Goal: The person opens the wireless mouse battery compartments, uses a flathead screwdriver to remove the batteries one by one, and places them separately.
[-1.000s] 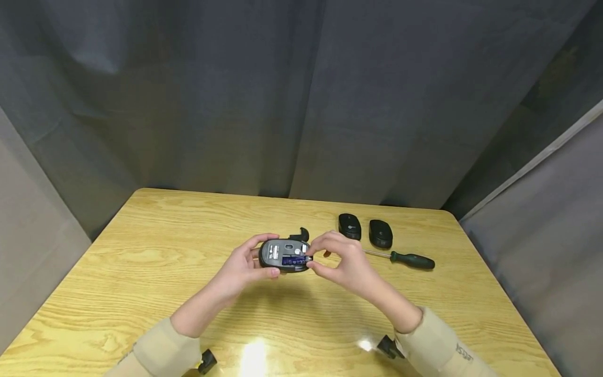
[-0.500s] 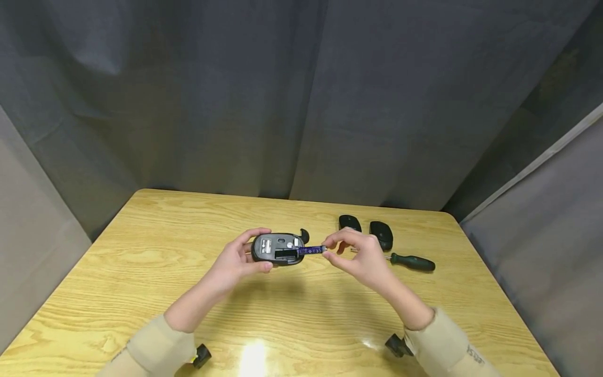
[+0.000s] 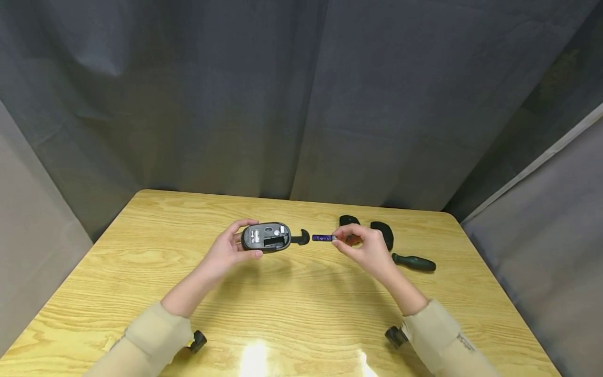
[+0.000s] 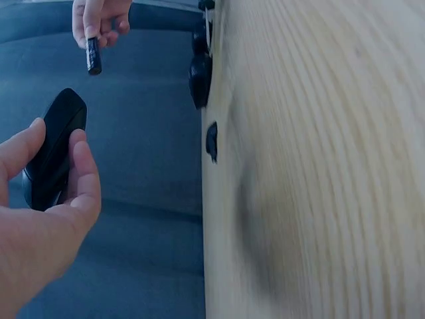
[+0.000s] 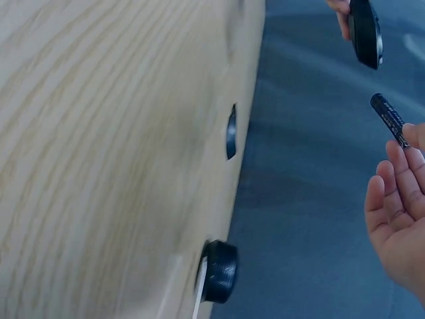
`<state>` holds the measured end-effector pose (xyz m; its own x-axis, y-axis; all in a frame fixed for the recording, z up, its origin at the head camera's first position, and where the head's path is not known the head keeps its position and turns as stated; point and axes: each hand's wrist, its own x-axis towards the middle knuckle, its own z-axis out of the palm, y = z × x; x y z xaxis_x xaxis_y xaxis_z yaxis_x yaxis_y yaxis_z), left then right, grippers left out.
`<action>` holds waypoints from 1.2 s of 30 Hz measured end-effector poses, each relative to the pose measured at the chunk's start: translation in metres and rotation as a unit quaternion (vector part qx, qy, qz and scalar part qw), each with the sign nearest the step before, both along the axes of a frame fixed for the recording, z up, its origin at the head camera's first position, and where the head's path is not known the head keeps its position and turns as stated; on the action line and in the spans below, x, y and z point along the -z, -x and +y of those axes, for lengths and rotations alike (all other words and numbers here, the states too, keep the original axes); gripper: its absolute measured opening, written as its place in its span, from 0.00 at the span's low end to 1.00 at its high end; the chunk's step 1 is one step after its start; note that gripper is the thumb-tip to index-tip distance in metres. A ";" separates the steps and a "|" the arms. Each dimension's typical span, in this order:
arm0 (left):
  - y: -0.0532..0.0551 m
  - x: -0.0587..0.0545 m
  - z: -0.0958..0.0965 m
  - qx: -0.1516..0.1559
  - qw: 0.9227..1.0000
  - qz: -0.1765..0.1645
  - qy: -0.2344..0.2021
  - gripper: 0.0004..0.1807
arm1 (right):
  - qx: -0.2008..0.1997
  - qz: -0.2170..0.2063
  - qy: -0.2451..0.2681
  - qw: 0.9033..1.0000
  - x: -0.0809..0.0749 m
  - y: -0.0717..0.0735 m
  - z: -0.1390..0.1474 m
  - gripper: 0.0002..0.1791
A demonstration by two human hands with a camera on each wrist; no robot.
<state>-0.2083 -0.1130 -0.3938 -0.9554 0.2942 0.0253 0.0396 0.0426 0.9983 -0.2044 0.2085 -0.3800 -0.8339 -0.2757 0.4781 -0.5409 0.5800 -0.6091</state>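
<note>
Your left fingers (image 3: 256,254), head view, are gripping the mouse (image 3: 255,235), bay (image 3: 275,241) facing you, likely for access; right fingers (image 3: 346,229) are pinching the battery (image 3: 322,237). Left wrist: both are hovering above the bench (image 4: 332,199). Right wrist: they're hanging apart.

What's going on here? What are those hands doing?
A person's left hand holds an oval black computer mouse, its underside showing and battery slot empty. The right hand pinches a small purple cylindrical battery, apart from the mouse. On the wooden table lie a curved black plastic piece, two more black mice and a green-handled screwdriver.
</note>
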 end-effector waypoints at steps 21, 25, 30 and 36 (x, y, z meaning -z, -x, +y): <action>0.058 0.031 -0.008 -0.024 0.998 -0.033 0.053 0.40 | 0.076 -0.086 -0.033 0.993 0.050 0.049 0.015 0.08; 0.067 0.039 -0.009 -0.019 0.997 -0.040 0.065 0.41 | 0.080 -0.102 -0.032 0.991 0.056 0.058 0.015 0.07; 0.077 0.044 -0.009 -0.014 0.996 -0.058 0.071 0.41 | 0.076 -0.114 -0.047 0.990 0.061 0.066 0.014 0.07; 0.084 0.048 -0.006 -0.002 0.993 -0.091 0.079 0.40 | 0.076 -0.131 -0.057 0.987 0.062 0.071 0.012 0.06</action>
<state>-0.2922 -0.1191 -0.4422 -0.9410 0.2776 -0.1935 -0.1406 0.1992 0.9698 -0.2757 0.2210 -0.4423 -0.9607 -0.1771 0.2139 -0.2750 0.7154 -0.6424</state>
